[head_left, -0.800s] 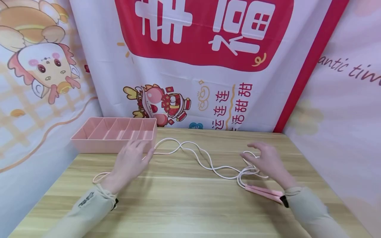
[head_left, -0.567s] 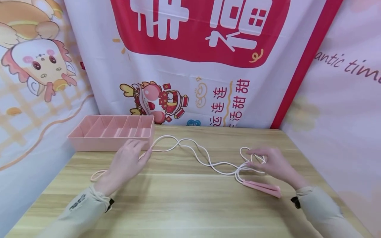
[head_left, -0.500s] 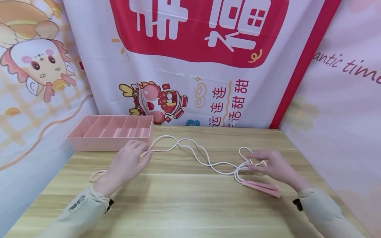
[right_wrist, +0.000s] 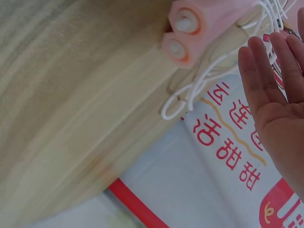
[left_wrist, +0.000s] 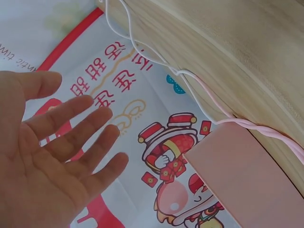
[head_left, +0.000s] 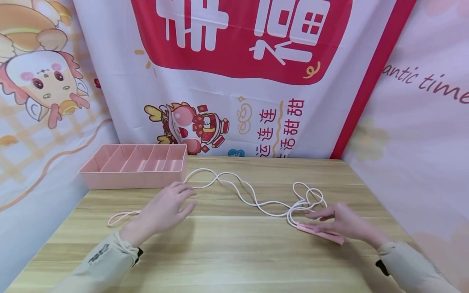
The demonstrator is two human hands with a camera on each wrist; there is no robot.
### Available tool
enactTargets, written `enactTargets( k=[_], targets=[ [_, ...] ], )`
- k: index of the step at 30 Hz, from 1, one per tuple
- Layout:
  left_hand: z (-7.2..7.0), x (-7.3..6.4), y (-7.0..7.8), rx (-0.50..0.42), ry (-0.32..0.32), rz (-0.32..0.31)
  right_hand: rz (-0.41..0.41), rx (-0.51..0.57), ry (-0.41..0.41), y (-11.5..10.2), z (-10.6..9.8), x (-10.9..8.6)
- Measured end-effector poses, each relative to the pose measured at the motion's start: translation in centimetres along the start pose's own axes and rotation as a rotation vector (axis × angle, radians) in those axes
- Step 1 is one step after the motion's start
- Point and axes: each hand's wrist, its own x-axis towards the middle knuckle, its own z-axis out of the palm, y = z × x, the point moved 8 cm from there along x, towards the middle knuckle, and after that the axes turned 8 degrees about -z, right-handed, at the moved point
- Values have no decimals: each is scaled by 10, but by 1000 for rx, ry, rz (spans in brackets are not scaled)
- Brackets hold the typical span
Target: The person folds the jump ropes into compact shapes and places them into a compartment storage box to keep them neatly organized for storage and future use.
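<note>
A jump rope lies across the wooden table. Its two pink handles [head_left: 318,232] sit side by side at the right, and its white cord [head_left: 253,196] winds left from a loose coil. My right hand [head_left: 342,221] hovers over the handles with fingers loosely bent, the thumb side near them; it grips nothing. In the right wrist view the handles' ends [right_wrist: 186,23] lie apart from the palm. My left hand [head_left: 165,209], fingers spread, is in front of the pink divided box [head_left: 132,180], over part of the rope, and holds nothing. Behind its wrist shows a pink cord loop [head_left: 119,217].
The box stands at the table's back left and has several compartments. Printed cloth [head_left: 242,93] hangs behind the table [head_left: 227,252] and along both sides. Bare wood lies in front of the cord.
My right hand has moved from the cord coil toward me, over the handles. My left hand has drawn slightly nearer, off the box's front. The view has shifted slightly.
</note>
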Motion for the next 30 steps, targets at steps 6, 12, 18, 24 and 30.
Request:
enactTargets(
  k=[6, 12, 18, 24, 30],
  targets=[
    [4, -3, 6, -3, -29, 71, 32, 127, -14, 10, 9, 0],
    [6, -5, 9, -4, -39, 79, 74, 213, -33, 22, 16, -1],
    [7, -7, 11, -5, -50, 92, 93, 271, -67, 30, 26, -2],
    [10, -9, 10, 2, -90, 71, 88, 255, -78, 30, 34, 0],
    [14, -10, 9, -12, -98, 58, 87, 237, -94, 26, 36, 9]
  ],
)
